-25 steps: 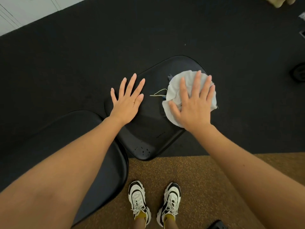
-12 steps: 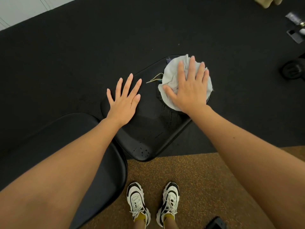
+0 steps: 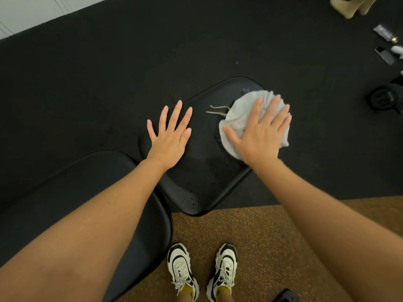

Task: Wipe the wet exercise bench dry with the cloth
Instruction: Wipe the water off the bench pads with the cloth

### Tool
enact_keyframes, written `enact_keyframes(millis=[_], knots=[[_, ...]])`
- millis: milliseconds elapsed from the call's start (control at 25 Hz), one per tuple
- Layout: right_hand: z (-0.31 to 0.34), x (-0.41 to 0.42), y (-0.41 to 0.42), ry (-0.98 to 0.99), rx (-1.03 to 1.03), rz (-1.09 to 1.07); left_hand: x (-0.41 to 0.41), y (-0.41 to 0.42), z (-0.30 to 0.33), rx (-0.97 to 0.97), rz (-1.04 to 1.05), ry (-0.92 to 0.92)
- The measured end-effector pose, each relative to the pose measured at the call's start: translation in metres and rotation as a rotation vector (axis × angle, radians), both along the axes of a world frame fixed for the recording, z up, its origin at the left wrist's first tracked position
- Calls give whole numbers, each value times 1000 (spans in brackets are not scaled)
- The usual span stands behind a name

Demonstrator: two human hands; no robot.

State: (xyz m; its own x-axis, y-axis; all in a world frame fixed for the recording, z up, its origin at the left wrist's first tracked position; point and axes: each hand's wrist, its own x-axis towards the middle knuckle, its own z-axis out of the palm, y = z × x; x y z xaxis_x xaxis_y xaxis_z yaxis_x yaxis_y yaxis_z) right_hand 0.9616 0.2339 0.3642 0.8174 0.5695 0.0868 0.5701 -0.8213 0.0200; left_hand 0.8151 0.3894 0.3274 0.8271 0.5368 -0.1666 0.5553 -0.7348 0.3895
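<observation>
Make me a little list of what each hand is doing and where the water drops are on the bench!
left hand: flat on the seat pad, fingers spread, holding nothing
right hand: pressed flat on the white cloth
cloth: bunched, at the pad's far right part
water drops: near edge of pad, closest to the shoes

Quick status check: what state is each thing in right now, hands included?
Seat pad: wet, droplets near its front edge.
Cloth: crumpled, flat on the pad's right side.
Right hand: open, pressing the cloth.
Left hand: open, flat on the pad, empty.
Back pad: too dark to tell.
</observation>
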Motion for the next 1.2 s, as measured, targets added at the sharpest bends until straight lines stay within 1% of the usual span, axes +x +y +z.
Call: enact_keyframes(millis=[80, 160, 320, 480, 520, 600, 760, 840, 960, 1040, 1120, 1200], knots=[[3, 18, 9, 23, -7, -40, 0, 0, 1, -13, -4, -3], [2, 17, 9, 10, 9, -62, 0, 0, 1, -23, -4, -8], [-4, -26, -6, 8, 49, -81, 0, 0, -2, -1, -4, -7], [-9, -64, -13, 53, -23, -12, 1, -1, 0, 20, 0, 10], [-9, -60, -14, 47, -43, 16, -1, -3, 1, 29, -1, 12], [-8, -41, -9, 1, -22, 40, -12, -8, -2, 44, 4, 17], [-4, -15, 5, -16, 38, -34, -36, -16, -8, 64, 12, 29], [-8, -30, -1, -25, 24, 13, -36, -15, -7, 44, 12, 33], [-15, -71, -12, 26, -7, 94, -35, -14, -6, 49, 8, 33], [-19, -94, -17, 55, -50, 190, -37, -13, -6, 68, 1, 35], [-21, -99, -29, 57, -103, 332, -38, -13, -6, 81, -1, 30], [-15, -81, -40, 26, -157, 442, -38, -14, -5, 73, 13, 20]])
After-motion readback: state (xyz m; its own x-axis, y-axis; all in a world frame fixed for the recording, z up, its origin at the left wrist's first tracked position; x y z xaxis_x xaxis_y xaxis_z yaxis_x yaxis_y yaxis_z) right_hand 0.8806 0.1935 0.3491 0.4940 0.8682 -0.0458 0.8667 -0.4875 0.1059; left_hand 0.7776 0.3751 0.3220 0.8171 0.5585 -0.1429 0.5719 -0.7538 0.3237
